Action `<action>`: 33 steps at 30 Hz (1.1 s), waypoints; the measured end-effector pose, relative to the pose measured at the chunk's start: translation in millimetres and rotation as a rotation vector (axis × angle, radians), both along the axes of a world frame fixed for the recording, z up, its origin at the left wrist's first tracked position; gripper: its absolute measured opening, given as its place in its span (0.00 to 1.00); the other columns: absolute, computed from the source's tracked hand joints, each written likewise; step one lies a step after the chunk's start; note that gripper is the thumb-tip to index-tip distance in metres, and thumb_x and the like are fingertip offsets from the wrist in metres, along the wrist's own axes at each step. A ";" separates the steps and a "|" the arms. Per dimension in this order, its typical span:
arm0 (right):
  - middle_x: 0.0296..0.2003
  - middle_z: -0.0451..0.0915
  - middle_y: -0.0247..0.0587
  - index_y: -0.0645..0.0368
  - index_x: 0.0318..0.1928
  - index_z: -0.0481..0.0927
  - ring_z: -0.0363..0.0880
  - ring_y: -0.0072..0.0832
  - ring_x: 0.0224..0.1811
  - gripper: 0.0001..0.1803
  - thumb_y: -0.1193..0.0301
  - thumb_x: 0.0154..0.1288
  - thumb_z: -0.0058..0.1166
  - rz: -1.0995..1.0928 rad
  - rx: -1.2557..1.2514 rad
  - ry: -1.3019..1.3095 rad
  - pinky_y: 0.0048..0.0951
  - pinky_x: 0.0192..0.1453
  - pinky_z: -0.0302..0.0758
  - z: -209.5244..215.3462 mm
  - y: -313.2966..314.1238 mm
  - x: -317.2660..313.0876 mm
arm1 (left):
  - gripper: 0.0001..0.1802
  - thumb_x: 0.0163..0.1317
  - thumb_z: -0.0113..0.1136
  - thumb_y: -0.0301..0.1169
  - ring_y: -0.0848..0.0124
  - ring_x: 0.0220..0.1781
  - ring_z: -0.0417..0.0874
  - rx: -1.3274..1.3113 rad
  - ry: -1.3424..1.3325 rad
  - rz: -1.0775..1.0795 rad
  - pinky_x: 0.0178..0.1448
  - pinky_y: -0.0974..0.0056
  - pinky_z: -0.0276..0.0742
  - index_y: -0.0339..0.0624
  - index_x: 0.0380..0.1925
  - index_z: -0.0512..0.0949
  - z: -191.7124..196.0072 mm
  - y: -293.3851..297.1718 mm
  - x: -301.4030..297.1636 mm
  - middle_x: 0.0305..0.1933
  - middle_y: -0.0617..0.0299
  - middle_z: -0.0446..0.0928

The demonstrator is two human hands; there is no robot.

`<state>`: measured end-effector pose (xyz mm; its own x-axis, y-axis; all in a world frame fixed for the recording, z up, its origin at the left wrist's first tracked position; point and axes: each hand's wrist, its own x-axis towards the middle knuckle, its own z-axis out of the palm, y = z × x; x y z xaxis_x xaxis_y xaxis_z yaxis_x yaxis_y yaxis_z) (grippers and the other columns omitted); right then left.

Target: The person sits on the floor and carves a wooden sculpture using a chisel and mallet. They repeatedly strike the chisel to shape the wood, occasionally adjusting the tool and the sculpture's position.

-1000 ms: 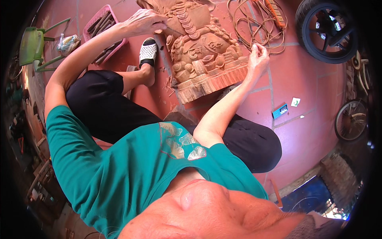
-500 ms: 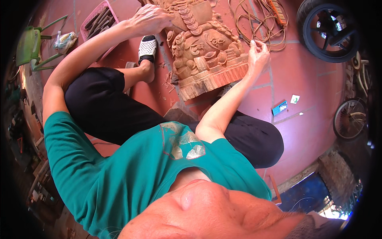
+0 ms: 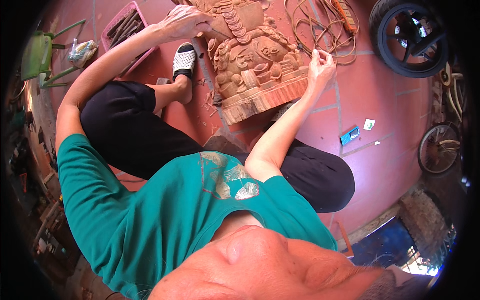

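Note:
A large reddish-brown wooden carving (image 3: 255, 65) with coins and figures stands on the red tile floor in front of my crossed legs. My left hand (image 3: 185, 22) rests at its upper left side and grips a thin metal carving tool (image 3: 219, 33), whose tip touches the wood. My right hand (image 3: 320, 67) hovers by the carving's right edge, fingers pinched around a thin dark tool (image 3: 301, 50). My foot in a white sandal (image 3: 184, 60) lies just left of the carving.
A pink basket (image 3: 111, 27) of tools, a green chair (image 3: 40, 55) and a plastic bag (image 3: 82, 50) lie at the left. Coiled cable (image 3: 325, 30) and a power strip (image 3: 346, 12) sit behind the carving. A motorbike wheel (image 3: 407, 37) and a bicycle wheel (image 3: 440, 147) stand at the right.
My left hand has shifted slightly along the carving's top and its tool now shows. My right hand has stayed by the right edge.

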<state>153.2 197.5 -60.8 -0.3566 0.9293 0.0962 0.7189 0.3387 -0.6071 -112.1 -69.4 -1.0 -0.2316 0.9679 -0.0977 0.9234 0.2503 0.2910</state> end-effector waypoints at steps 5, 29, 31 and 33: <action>0.27 0.86 0.31 0.47 0.39 0.85 0.84 0.33 0.32 0.12 0.56 0.58 0.64 -0.015 0.013 -0.038 0.39 0.35 0.75 7.7 -4.8 -2.0 | 0.07 0.57 0.56 0.33 0.50 0.29 0.82 0.093 0.148 -0.119 0.31 0.50 0.75 0.41 0.27 0.75 -9.2 1.5 -1.2 0.21 0.51 0.77; 0.29 0.86 0.30 0.46 0.41 0.85 0.84 0.33 0.34 0.14 0.55 0.58 0.63 -0.020 -0.023 -0.044 0.41 0.37 0.75 6.9 -2.6 -2.2 | 0.13 0.63 0.60 0.39 0.61 0.23 0.79 -0.021 -0.231 0.117 0.30 0.58 0.72 0.40 0.30 0.77 -25.9 -4.2 -6.4 0.20 0.55 0.75; 0.29 0.86 0.30 0.46 0.41 0.85 0.84 0.34 0.35 0.14 0.55 0.58 0.63 -0.022 -0.043 -0.024 0.41 0.37 0.75 5.3 -1.4 -2.3 | 0.12 0.64 0.59 0.36 0.70 0.22 0.77 -0.179 -0.522 0.249 0.31 0.64 0.72 0.37 0.31 0.78 -28.4 -4.3 -12.8 0.19 0.60 0.74; 0.30 0.86 0.31 0.46 0.41 0.85 0.84 0.34 0.35 0.14 0.55 0.58 0.63 -0.018 -0.066 0.019 0.41 0.38 0.75 3.6 -1.6 -1.6 | 0.13 0.65 0.59 0.36 0.76 0.22 0.75 -0.099 -0.512 0.186 0.29 0.66 0.72 0.36 0.30 0.79 -23.4 -4.6 -11.2 0.19 0.63 0.74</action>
<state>151.6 195.9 -57.2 -0.3384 0.9401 0.0410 0.7128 0.2846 -0.6410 -123.3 -74.0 -24.4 -0.2965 0.8958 -0.3310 0.6081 0.4443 0.6578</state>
